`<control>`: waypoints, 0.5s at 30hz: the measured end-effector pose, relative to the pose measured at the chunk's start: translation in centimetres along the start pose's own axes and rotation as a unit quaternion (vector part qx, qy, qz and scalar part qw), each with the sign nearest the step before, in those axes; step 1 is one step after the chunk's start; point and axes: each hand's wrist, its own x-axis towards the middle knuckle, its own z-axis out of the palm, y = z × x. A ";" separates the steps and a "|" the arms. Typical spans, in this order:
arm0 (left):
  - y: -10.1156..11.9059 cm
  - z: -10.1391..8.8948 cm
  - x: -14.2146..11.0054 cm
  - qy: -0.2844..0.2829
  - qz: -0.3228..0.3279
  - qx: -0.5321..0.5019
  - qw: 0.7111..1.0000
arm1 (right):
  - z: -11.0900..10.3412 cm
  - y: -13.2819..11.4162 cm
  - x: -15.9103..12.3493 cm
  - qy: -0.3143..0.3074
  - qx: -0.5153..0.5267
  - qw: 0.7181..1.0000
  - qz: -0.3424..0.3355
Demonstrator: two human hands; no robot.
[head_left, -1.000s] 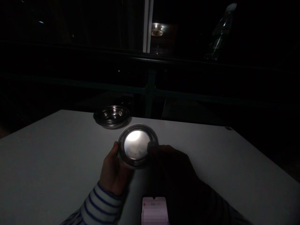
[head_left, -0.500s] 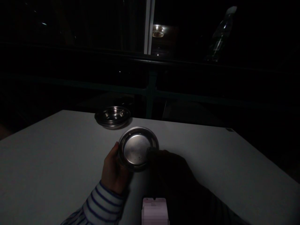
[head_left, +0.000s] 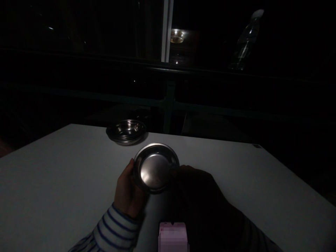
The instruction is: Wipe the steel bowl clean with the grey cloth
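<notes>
The scene is very dark. My left hand (head_left: 127,192), in a white sleeve with blue stripes, grips the left rim of a small round steel plate (head_left: 154,167) and holds it tilted just above the white table (head_left: 52,182). My right hand (head_left: 195,190) is a dark shape at the plate's right edge, touching its rim. Its fingers are lost in shadow, so what they hold cannot be made out.
A stack of steel bowls (head_left: 126,131) sits near the table's far edge. A pale pink box (head_left: 173,236) lies at the near edge between my arms. Beyond the table run dark rails, a white post (head_left: 166,31) and a plastic bottle (head_left: 246,38).
The bright glare on the plate has faded as the plate tilted a little. My right hand has slid from the plate's inner face to its right rim. My left hand has stayed put.
</notes>
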 end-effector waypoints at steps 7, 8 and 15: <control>-0.2 0.0 -0.2 -0.004 0.010 0.034 0.999 | -1.1 0.5 0.0 0.005 0.017 1.000 0.003; -0.2 0.0 -0.2 -0.009 0.003 0.039 0.999 | -1.3 0.6 0.1 0.007 0.019 1.000 0.005; -0.2 -0.2 -0.2 -0.007 -0.020 0.032 0.999 | -1.7 0.7 0.1 0.000 0.036 0.999 0.001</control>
